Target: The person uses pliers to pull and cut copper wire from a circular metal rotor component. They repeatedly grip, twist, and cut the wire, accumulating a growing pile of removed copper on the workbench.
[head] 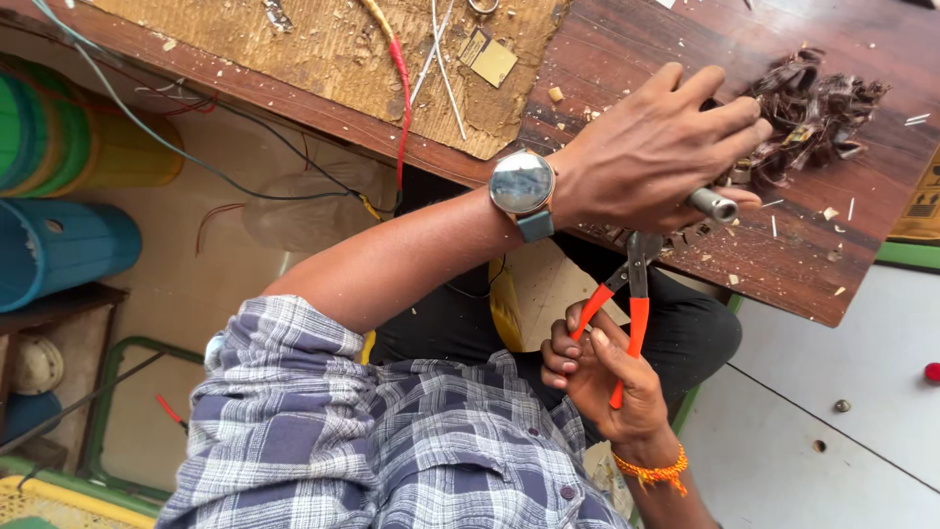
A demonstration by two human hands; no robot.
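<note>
At the counter edge: the left hand (656, 157), with a wristwatch (522, 186) on its wrist, is closed around a small metal cylinder (715, 205), which sticks out just past the fingers over the edge of the wooden counter (783, 255)
Right hand: the right hand (602, 367), lower and near the body, is clamped on the orange handles of the pliers (632, 294)
Pliers head: it points up, just below the metal cylinder; I cannot tell if it already bites on it
Nearby: a pile of brown curled scraps (813, 113) lies on the counter beside the left hand; a red wire (401, 88) crosses the cardboard sheet (323, 49)
Doing it well: I think the left hand should press the cylinder firmly against the counter, fingers away from the pliers head, and the right hand should squeeze slowly and straight, so the pliers do not slip
</note>
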